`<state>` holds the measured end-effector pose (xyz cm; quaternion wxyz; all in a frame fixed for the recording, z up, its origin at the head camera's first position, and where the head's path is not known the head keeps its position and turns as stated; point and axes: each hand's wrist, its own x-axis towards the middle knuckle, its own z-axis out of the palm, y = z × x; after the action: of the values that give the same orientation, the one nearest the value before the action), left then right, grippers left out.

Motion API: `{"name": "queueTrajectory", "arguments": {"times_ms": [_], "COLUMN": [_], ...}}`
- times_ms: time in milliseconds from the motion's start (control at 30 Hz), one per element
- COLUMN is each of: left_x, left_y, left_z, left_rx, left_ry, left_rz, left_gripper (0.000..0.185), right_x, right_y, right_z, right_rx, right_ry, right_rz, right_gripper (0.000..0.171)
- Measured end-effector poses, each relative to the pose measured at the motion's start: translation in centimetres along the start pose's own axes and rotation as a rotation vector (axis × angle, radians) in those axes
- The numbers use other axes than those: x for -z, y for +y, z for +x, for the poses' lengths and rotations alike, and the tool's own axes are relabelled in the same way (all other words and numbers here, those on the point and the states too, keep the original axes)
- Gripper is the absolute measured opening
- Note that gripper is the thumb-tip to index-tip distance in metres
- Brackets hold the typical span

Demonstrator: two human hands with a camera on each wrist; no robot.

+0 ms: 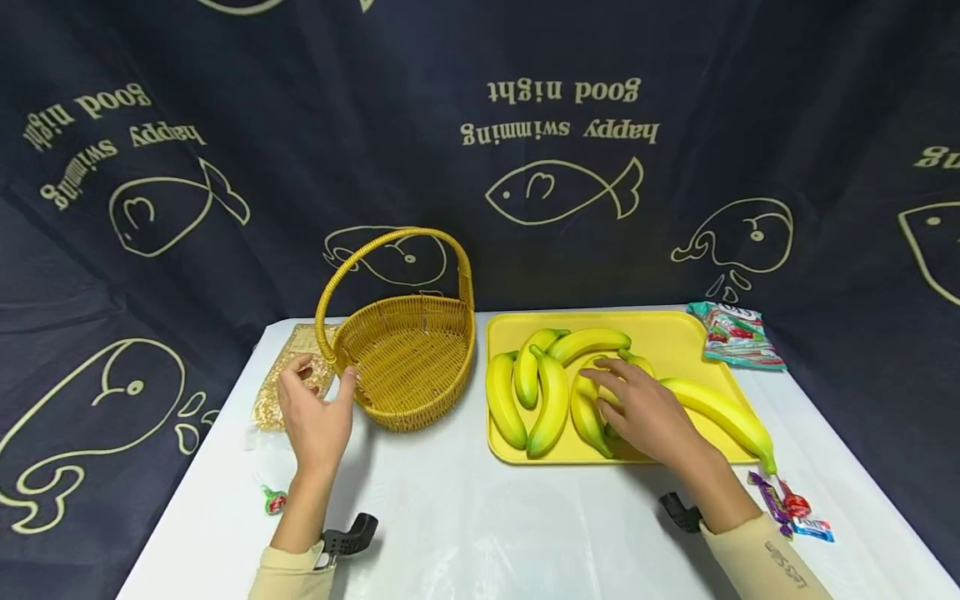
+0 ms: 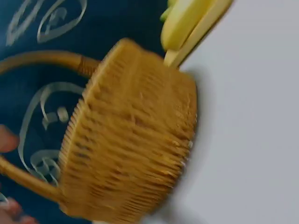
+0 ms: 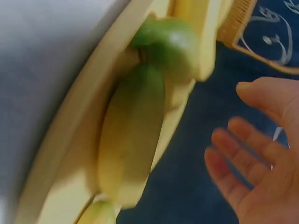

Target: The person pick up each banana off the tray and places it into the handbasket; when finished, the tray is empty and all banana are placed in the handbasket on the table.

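Note:
A woven yellow basket [image 1: 420, 417] with a hoop handle stands left of centre on the white table. My left hand [image 1: 318, 408] is at its left side with loosely curled fingers, the thumb close to the rim, and holds nothing. The left wrist view shows the basket [image 2: 135, 140] blurred and close. A yellow tray [image 1: 675, 333] holds several bananas [image 1: 551, 400]. My right hand [image 1: 637, 404] hovers over the middle ones, fingers spread. In the right wrist view the right hand [image 3: 261, 158] is open and clear of the nearest banana [image 3: 131, 135].
A clear bag of nuts [image 1: 288, 383] lies behind my left hand. A snack packet [image 1: 735, 333] sits at the tray's far right corner. Wrapped sweets [image 1: 787, 504] lie near the right front and one sweet [image 1: 273, 500] near the left edge. A dark fish-print cloth hangs behind.

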<state>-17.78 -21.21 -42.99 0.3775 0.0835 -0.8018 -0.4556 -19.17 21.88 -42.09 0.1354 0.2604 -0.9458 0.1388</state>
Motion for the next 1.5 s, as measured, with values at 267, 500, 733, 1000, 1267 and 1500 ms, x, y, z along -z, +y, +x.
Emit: {"name": "queueTrajectory", "arguments": {"times_ms": [267, 500, 733, 1000, 1267, 1500], "left_x": [-2.2, -2.5, -1.7, -1.0, -1.0, -0.8], "left_y": [-4.2, -5.2, -3.5, -3.3, -3.8, -3.6], "left_z": [-0.2, 0.9, -1.3, -1.9, -2.3, -2.2], "left_rx": [0.386, 0.344, 0.204, 0.178, 0.169, 0.143], "left_ry": [-0.143, -0.041, -0.09, -0.136, -0.162, -0.146], "left_rz": [-0.183, -0.385, -0.572, -0.417, -0.495, -0.506], "left_gripper": [0.05, 0.05, 0.041, 0.03, 0.039, 0.039], "right_x": [-2.9, -3.9, -3.4, -2.2, -1.9, -1.2], "right_y": [-1.2, -1.7, -1.8, -3.2, -4.4, -6.2], "right_z": [3.4, 4.0, 4.3, 5.9, 7.4, 10.0], "right_rx": [0.28, 0.376, 0.37, 0.318, 0.251, 0.267], "right_ry": [-0.115, -0.142, -0.126, -0.056, -0.09, -0.071], "right_rz": [-0.116, -0.186, -0.174, -0.044, 0.021, 0.038], "right_gripper": [0.044, 0.041, 0.046, 0.047, 0.05, 0.047]}}
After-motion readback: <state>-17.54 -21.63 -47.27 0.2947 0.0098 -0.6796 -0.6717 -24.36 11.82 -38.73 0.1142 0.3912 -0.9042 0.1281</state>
